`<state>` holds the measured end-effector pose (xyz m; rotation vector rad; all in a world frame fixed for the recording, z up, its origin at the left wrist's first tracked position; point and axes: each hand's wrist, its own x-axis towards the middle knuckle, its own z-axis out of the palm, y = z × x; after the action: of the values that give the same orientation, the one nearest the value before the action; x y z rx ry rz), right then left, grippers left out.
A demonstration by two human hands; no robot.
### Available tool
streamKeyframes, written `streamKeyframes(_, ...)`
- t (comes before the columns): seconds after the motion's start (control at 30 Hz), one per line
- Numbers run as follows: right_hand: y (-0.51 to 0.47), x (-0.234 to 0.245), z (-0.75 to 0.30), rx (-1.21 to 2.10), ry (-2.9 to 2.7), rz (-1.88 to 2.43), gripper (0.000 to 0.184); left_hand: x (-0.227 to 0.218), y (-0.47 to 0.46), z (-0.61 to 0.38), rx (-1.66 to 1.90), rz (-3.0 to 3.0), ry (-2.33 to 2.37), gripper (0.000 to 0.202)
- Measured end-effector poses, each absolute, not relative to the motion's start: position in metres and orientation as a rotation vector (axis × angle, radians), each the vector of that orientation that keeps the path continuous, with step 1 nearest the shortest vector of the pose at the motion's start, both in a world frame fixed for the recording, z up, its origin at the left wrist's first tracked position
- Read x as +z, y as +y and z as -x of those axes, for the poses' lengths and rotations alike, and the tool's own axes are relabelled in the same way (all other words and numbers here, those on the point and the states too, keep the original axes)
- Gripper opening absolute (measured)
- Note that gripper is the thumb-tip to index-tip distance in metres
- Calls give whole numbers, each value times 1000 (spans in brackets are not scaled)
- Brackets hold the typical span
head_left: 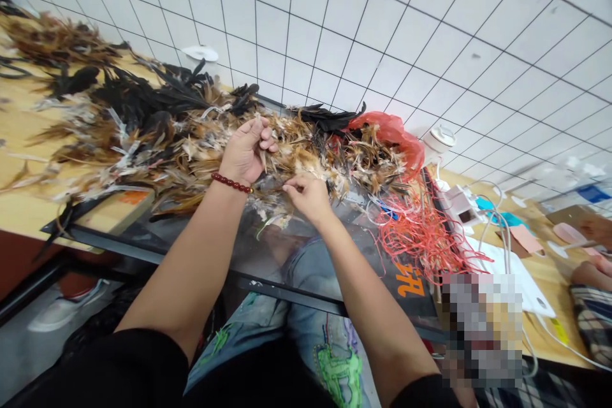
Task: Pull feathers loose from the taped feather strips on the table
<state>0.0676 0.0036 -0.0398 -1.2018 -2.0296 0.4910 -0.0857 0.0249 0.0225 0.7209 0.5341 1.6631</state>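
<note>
My left hand [248,148], with a dark red bead bracelet at the wrist, is raised over a heap of brown and cream feathers [301,162]. Its fingers are curled in a pinch, and a small brownish feather [264,160] shows below them. Lower and to the right, my right hand [308,194] has thumb and forefinger pressed together near the heap's front edge. Whatever sits between those fingertips is too small to make out. Long black feathers [143,92] lie on the heap's left part.
A red plastic bag [389,134] lies behind the feathers at right. Tangled red strings [421,233] spread over the dark glossy tabletop [363,248]. Further right are a white lidded cup [440,139], a white power strip [516,287] with cables, and another person's arm [597,274]. A tiled wall stands behind.
</note>
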Motion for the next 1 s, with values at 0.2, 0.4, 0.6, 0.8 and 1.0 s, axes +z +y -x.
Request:
streamKeyframes(0.2, 14, -53, -94, 756, -1457, 1182, 17, 13, 29, 71, 1630, -772, 618, 15)
streamKeyframes(0.4, 21, -58, -100, 799, -1302, 1117, 27, 1, 28, 57, 1624, -859, 685, 13)
streamKeyframes(0.6, 21, -58, -109, 504, -1463, 1274, 22, -10, 19, 36, 1576, -979, 804, 11)
streamKeyframes(0.8, 17, -54, -105, 441, -1336, 1221, 25, -23, 16, 18, 1612, -951, 954, 11)
streamKeyframes(1.0, 13, -52, -95, 560, -1363, 1130, 27, -31, 16, 16, 1566, -997, 990, 22)
